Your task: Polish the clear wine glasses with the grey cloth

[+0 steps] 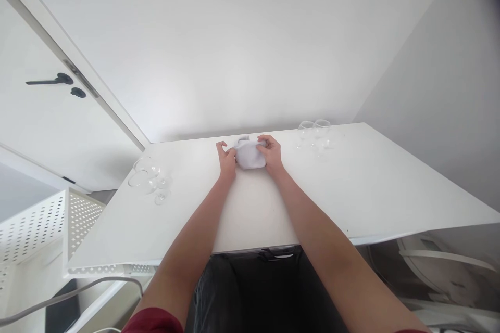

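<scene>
A small light-grey folded cloth [250,155] sits at the far side of the white table [328,192], between my hands. Its left edge is pinched by my left hand [227,157], with one finger raised and curled away from it. On the other side my right hand [271,150] grips the cloth, thumb and fingers pressed over its right edge. A loose fold sticks up at the cloth's back. Whether anything lies inside the cloth is hidden.
Clear stemmed glasses [142,179] stand at the table's left end. More clear stemmed glasses [314,131] are near the back edge, right of my hands. A white wall [242,52] rises behind the table. At left are a door handle [50,80] and a perforated white rack [33,229].
</scene>
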The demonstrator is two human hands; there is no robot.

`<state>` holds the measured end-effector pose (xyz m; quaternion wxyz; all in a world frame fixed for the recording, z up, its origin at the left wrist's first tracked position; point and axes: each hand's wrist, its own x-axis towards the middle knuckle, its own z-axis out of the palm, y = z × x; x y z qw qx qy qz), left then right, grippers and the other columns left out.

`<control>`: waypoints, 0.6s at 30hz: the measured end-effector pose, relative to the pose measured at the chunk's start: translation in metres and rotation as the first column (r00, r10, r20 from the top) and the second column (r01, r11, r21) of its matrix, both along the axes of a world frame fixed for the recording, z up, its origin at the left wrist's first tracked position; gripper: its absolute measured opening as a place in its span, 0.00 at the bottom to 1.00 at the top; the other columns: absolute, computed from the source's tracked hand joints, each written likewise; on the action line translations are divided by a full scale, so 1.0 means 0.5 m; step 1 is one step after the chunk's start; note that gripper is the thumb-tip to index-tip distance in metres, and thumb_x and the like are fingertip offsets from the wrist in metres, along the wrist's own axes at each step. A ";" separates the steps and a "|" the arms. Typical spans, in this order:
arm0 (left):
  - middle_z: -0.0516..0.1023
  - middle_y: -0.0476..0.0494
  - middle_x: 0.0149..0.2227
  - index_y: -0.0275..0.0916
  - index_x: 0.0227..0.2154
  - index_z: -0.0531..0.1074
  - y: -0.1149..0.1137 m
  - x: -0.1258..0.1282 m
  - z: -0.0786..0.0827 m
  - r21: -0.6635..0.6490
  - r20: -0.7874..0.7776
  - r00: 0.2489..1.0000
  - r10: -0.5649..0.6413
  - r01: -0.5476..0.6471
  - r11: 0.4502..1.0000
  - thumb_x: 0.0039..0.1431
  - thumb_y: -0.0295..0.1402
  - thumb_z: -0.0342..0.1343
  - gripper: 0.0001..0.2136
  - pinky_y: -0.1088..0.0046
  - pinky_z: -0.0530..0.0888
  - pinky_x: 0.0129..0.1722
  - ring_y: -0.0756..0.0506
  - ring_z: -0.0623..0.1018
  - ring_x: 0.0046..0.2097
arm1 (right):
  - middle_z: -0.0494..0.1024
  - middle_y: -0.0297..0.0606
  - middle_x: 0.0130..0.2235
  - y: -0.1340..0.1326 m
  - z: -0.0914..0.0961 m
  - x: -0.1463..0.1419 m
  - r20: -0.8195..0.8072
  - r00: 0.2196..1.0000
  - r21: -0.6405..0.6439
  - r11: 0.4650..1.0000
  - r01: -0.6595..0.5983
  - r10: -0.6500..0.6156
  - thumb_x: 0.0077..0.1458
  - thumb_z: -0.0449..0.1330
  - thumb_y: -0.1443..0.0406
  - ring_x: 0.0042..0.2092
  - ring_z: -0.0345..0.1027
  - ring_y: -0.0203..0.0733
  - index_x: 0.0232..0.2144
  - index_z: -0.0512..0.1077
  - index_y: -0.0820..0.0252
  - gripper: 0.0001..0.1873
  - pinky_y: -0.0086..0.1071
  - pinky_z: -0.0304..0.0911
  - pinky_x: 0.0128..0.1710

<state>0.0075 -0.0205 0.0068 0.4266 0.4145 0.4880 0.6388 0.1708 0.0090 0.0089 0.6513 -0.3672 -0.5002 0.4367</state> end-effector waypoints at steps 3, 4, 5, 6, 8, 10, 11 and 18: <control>0.72 0.49 0.36 0.50 0.52 0.70 0.001 0.004 0.004 0.103 -0.211 0.977 -0.011 0.033 0.994 0.57 0.30 0.58 0.20 0.70 0.69 0.36 0.47 0.71 0.34 | 0.74 0.34 0.44 0.005 -0.009 0.001 0.196 0.980 0.042 0.999 -0.024 0.015 0.43 0.68 0.62 0.44 0.66 0.45 0.46 0.78 0.49 0.24 0.38 0.65 0.47; 0.72 0.47 0.37 0.48 0.50 0.74 0.003 0.005 0.003 0.138 -0.290 0.957 0.011 0.030 0.990 0.56 0.28 0.59 0.18 0.68 0.70 0.38 0.46 0.71 0.36 | 0.73 0.34 0.43 0.006 -0.013 0.001 0.273 0.962 0.069 0.997 -0.026 0.006 0.43 0.68 0.63 0.44 0.66 0.45 0.47 0.79 0.49 0.24 0.39 0.65 0.49; 0.71 0.46 0.37 0.47 0.48 0.77 0.005 0.006 0.003 0.169 -0.356 0.933 0.045 0.017 0.986 0.55 0.27 0.59 0.17 0.67 0.70 0.40 0.45 0.71 0.37 | 0.71 0.34 0.43 0.008 -0.016 0.000 0.343 0.939 0.095 0.995 -0.025 -0.009 0.43 0.69 0.64 0.44 0.66 0.45 0.46 0.79 0.49 0.24 0.40 0.64 0.50; 0.70 0.45 0.37 0.45 0.44 0.79 0.007 0.007 0.002 0.196 -0.406 0.910 0.084 -0.003 0.981 0.55 0.25 0.59 0.15 0.66 0.71 0.42 0.44 0.71 0.37 | 0.70 0.34 0.42 0.009 -0.019 -0.002 0.401 0.916 0.115 0.993 -0.021 -0.027 0.44 0.69 0.64 0.44 0.66 0.45 0.45 0.80 0.49 0.22 0.41 0.64 0.51; 0.69 0.43 0.38 0.43 0.38 0.79 0.009 0.005 -0.001 0.240 -0.457 0.875 0.162 -0.054 0.969 0.55 0.24 0.58 0.11 0.65 0.71 0.43 0.44 0.71 0.38 | 0.68 0.36 0.39 0.011 -0.023 -0.007 0.489 0.870 0.136 0.991 0.002 -0.069 0.47 0.69 0.63 0.43 0.66 0.46 0.40 0.81 0.51 0.14 0.43 0.64 0.52; 0.69 0.43 0.40 0.42 0.36 0.77 0.006 0.001 -0.003 0.271 -0.481 0.849 0.220 -0.095 0.958 0.56 0.23 0.55 0.09 0.65 0.71 0.43 0.44 0.72 0.39 | 0.68 0.38 0.38 0.013 -0.026 -0.011 0.554 0.821 0.158 0.986 0.059 -0.138 0.51 0.69 0.59 0.45 0.64 0.49 0.32 0.79 0.53 0.06 0.45 0.63 0.51; 0.69 0.43 0.41 0.42 0.36 0.76 0.004 -0.001 -0.003 0.284 -0.491 0.838 0.238 -0.104 0.953 0.56 0.22 0.53 0.11 0.66 0.72 0.43 0.44 0.73 0.40 | 0.68 0.40 0.38 0.013 -0.027 -0.013 0.572 0.799 0.176 0.979 0.100 -0.185 0.53 0.68 0.58 0.46 0.63 0.51 0.28 0.76 0.53 0.08 0.47 0.63 0.52; 0.71 0.41 0.45 0.44 0.49 0.72 -0.037 -0.010 0.037 0.383 -0.597 0.704 0.384 -0.170 0.908 0.52 0.17 0.49 0.24 0.65 0.72 0.45 0.43 0.75 0.48 | 0.60 0.31 0.29 0.022 -0.033 -0.002 0.297 0.927 0.021 0.972 0.234 -0.229 0.64 0.58 0.49 0.35 0.58 0.41 0.26 0.55 0.53 0.22 0.36 0.65 0.38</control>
